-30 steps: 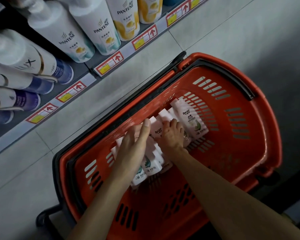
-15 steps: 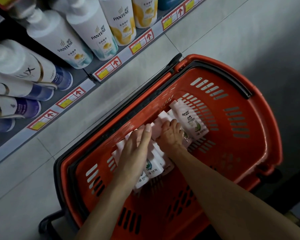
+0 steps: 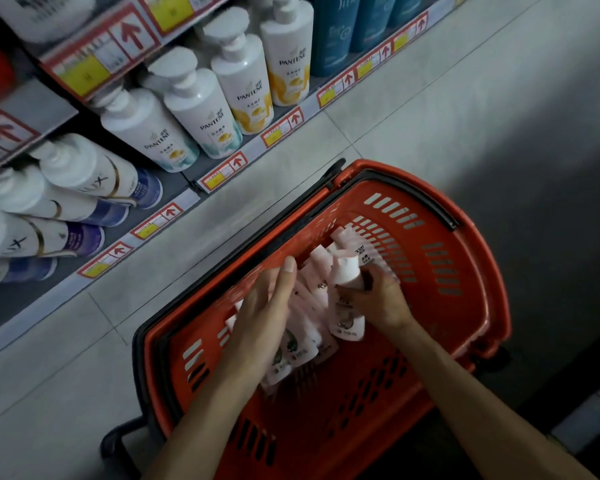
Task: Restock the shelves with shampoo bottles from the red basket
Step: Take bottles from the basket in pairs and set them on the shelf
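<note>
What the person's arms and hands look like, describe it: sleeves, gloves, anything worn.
Nothing worn shows. The left forearm and right forearm are bare to the frame's edge, with no sleeve in view. The left hand and right hand are ungloved; neither wrist carries a watch or bracelet. Blur hides whether any ring is worn.

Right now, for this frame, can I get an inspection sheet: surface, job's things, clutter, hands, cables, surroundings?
Surface: grey tiled floor; the red basket stands on it.
Job's things: pile of small bottles lying in the basket; held bottle raised above them.
Clutter: nothing seen.
Hands: left hand with fingers straight over the pile, contact unclear; right hand grips the held bottle.
Cables: nothing seen.
Surroundings: shelf with Pantene bottles, Lux bottles, blue bottles, price tags.
</note>
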Tool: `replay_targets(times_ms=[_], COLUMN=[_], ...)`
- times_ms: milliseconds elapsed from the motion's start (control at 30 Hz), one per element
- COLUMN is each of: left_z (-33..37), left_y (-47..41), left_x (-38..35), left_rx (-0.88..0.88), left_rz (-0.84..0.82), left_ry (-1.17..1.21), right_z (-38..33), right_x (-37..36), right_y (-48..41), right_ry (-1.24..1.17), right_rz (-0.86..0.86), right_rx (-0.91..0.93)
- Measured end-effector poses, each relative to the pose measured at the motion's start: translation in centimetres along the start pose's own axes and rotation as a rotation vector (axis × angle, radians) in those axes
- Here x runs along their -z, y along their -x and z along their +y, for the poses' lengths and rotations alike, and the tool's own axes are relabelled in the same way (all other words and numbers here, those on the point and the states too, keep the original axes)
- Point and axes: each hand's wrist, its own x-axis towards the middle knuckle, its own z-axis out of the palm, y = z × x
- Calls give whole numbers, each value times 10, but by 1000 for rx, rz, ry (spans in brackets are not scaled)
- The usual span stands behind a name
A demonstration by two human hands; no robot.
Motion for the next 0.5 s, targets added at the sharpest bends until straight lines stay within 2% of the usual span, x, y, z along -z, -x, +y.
replay_targets(times_ms=[233, 400, 500], left_z=[51, 102, 126], left_y=[41, 87, 116], left_x=[14, 27, 37], left_rx=[-88, -147, -205], left_rz=[22, 33, 31], left_ry=[31, 67, 105], right_z=[-85, -158, -196], right_x=[89, 136, 153], right_y=[79, 135, 164], right_ry=[-472, -678, -714], right_rz=[-26, -87, -91], right_rx=[-2, 76, 125])
